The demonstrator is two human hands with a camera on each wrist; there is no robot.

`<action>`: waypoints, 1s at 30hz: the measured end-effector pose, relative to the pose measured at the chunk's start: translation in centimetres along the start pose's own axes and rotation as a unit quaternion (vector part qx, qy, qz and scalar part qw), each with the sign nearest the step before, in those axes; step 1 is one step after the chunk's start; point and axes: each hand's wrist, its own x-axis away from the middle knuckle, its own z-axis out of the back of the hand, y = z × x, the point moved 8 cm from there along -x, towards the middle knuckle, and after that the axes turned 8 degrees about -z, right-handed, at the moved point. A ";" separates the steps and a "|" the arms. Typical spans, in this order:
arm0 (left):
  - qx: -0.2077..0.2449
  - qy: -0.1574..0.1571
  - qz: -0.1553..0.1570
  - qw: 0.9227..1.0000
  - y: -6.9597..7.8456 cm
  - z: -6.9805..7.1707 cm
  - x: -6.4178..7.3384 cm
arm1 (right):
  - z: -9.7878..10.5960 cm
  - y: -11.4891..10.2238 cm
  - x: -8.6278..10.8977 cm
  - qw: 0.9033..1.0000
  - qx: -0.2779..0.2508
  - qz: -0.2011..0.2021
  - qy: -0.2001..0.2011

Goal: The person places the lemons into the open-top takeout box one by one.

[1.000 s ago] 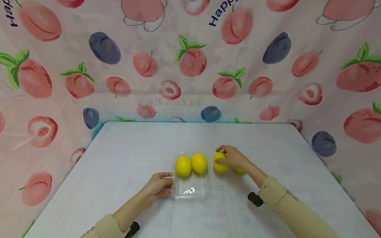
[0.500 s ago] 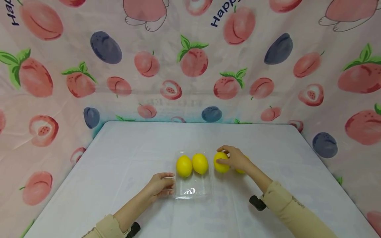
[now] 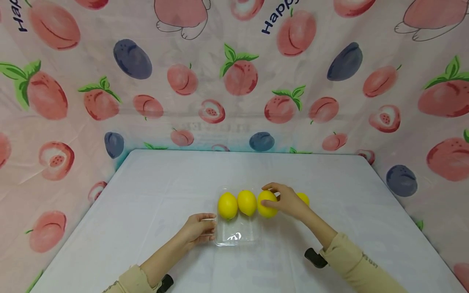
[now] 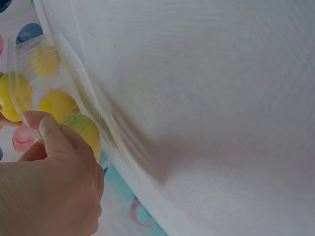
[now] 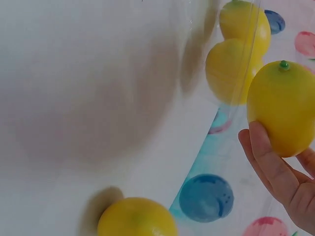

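Note:
My left hand [image 3: 199, 230] pinches the left rim of a clear plastic tray [image 3: 234, 236] on the table; the left wrist view shows thumb and fingers at that rim [image 4: 69, 147]. Two yellow lemons [image 3: 227, 206] [image 3: 247, 202] lie side by side in the tray's far half. With curled fingers, my right hand [image 3: 287, 199] holds a third lemon [image 3: 267, 205] at the tray's right edge. In the right wrist view this lemon [image 5: 283, 108] is off the table, its green stem tip showing. Another lemon [image 3: 303, 198] rests on the table, partly hidden behind the right hand.
A white cloth covers the table [image 3: 165, 183]. Behind and at both sides hangs a fruit-printed curtain [image 3: 154, 134]. A black wrist device [image 3: 316, 258] sits by the right sleeve, another [image 3: 165, 283] by the left.
The right hand has lifted its lemon and carried it left, from beside the tray to its right edge. More of the lemon behind that hand shows. The left hand keeps its place.

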 end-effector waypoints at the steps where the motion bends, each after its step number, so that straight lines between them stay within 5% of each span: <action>1: 0.000 -0.001 -0.001 1.000 0.0 0.0 0.0 | -0.2 -0.2 0.1 1.000 -0.001 0.000 -0.001; 13: 0.002 0.004 0.000 1.000 0.1 0.0 -0.1 | -1.9 -1.8 0.7 1.000 -0.005 0.027 -0.010; 30: -0.001 0.012 0.000 1.000 0.1 0.0 0.1 | -5.6 -3.4 0.5 0.999 -0.022 0.016 -0.023</action>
